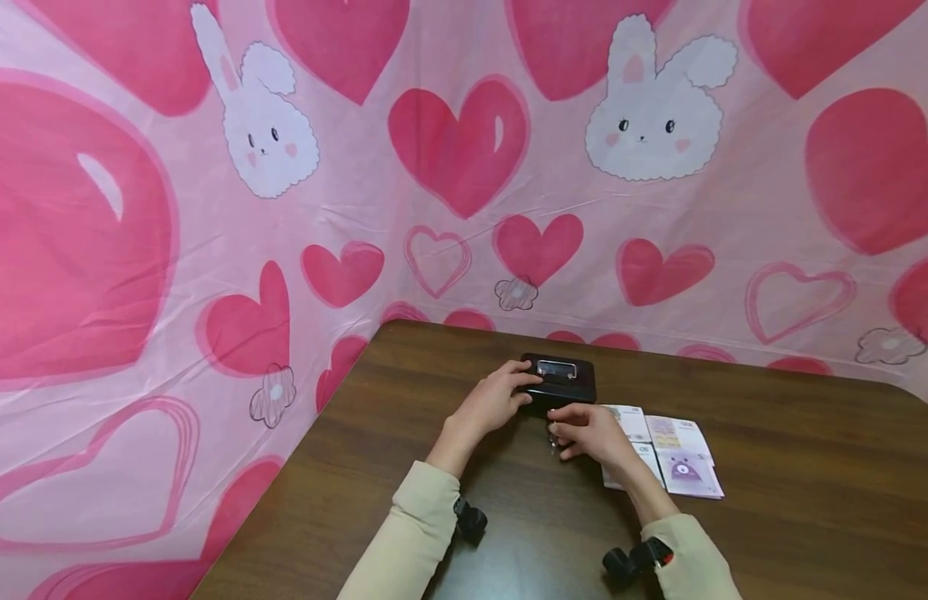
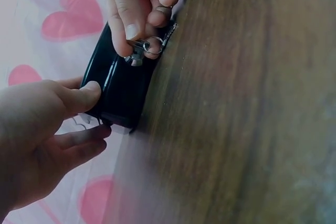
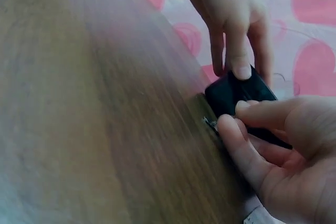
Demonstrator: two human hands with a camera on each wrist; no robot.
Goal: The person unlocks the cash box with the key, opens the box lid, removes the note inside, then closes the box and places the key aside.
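A small black cash box (image 1: 582, 393) with a metal handle on its lid stands toward the back of the table. My left hand (image 1: 488, 406) holds it at its left end, thumb on the near side and fingers over the lid, as the left wrist view shows. At the box's front, my right hand (image 1: 593, 433) pinches a small key (image 2: 135, 57) between thumb and fingers. A metal ring (image 2: 153, 44) with a short chain hangs from it. The fingertips cover part of the key, and its tip overlaps the front face of the box.
Several banknotes (image 1: 681, 433) lie in stacks on the brown wooden table (image 1: 809, 483), right beside and partly behind my right forearm. A pink cloth (image 1: 448, 158) with hearts and rabbits hangs behind and to the left of the table. Small black cameras sit on both wrists.
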